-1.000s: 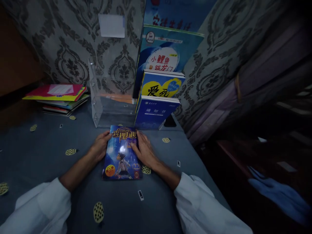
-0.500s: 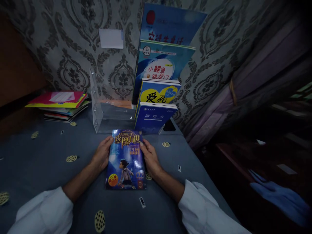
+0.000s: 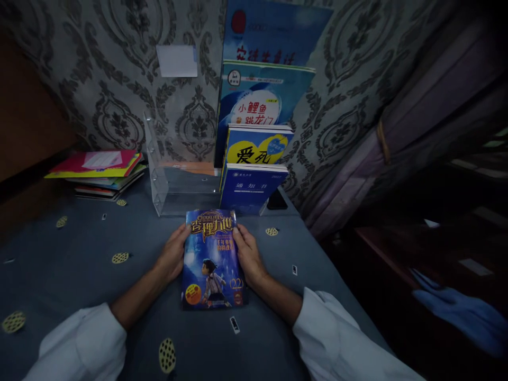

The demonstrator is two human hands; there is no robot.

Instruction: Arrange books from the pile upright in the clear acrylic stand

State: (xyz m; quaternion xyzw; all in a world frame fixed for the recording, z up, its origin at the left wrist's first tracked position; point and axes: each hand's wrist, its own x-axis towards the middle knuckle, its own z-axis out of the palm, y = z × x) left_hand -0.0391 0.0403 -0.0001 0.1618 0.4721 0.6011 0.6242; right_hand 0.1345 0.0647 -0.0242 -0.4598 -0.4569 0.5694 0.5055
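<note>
A blue storybook [image 3: 211, 259] with gold Chinese lettering and a cartoon figure on its cover lies flat on the blue patterned tablecloth [image 3: 79, 275]. My left hand [image 3: 173, 254] grips its left edge, fingers curled round it. My right hand [image 3: 248, 255] grips the right edge the same way. Just behind the book stands a clear acrylic book rack [image 3: 159, 174]. Its right side holds several upright blue books [image 3: 257, 143] stepped in height, while its left side has none.
A stack of colourful books [image 3: 99, 172] lies at the back left of the table. Patterned wallpaper with a white note [image 3: 177, 60] rises behind. A curtain [image 3: 397, 137] hangs at the right, past the table edge. A blue glove [image 3: 464, 312] shows at the lower right.
The storybook and both hands have shifted slightly right and nearer to me in the picture as the view moved. Both hands keep hold of the book's edges.
</note>
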